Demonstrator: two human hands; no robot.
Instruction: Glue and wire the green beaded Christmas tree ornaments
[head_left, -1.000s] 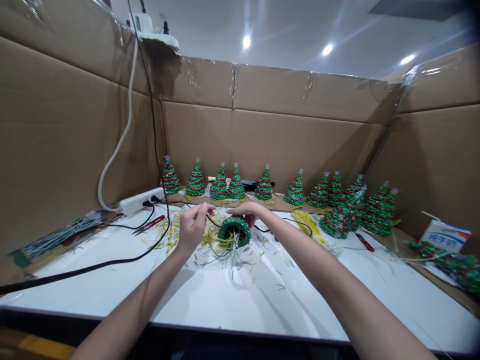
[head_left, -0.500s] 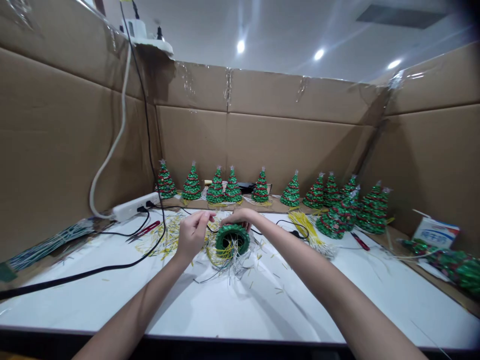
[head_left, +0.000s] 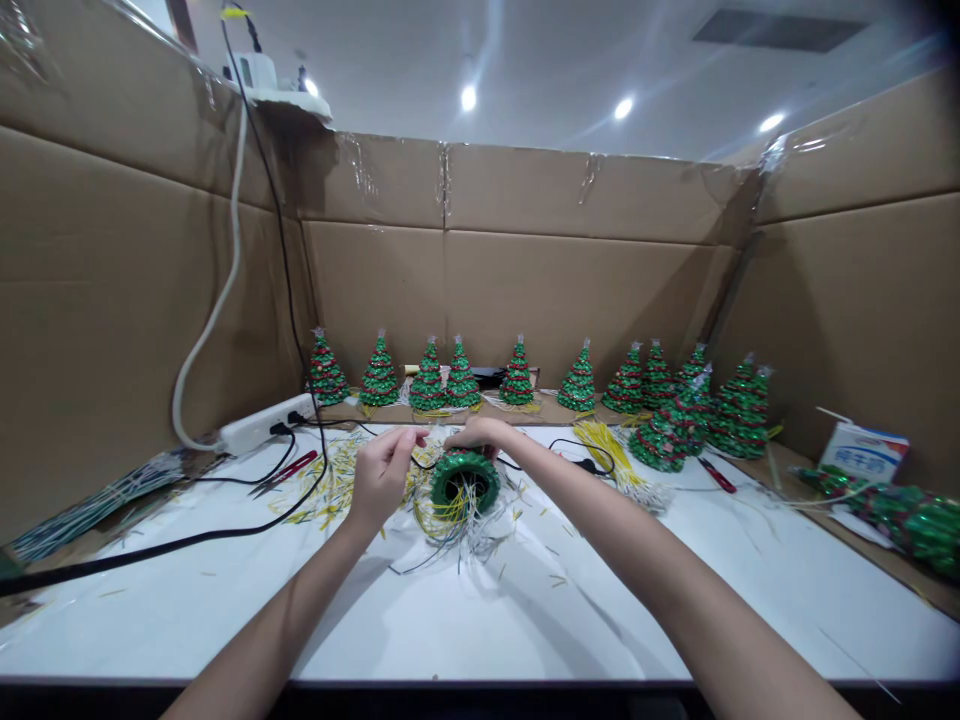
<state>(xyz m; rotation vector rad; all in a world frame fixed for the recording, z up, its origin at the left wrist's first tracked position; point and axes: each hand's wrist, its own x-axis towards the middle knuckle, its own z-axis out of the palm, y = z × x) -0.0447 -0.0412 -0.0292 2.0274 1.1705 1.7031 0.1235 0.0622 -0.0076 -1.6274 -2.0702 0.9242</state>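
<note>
Right hand grips one green tree; left hand pinches one wire.

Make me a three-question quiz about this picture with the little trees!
1. Where is the power strip?
A. by the left cardboard wall
B. under the right hand
C. on the milk carton

2. What colour are the handles of the scissors?
A. blue
B. red
C. white

3. How does the green tree in the hands lie?
A. upright
B. tipped, hollow base toward the camera
C. flattened

Answers: 1 A, it sits at the table's left edge. 2 B, red handles show. 3 B, its dark hollow faces us, with wires spilling out.
</note>
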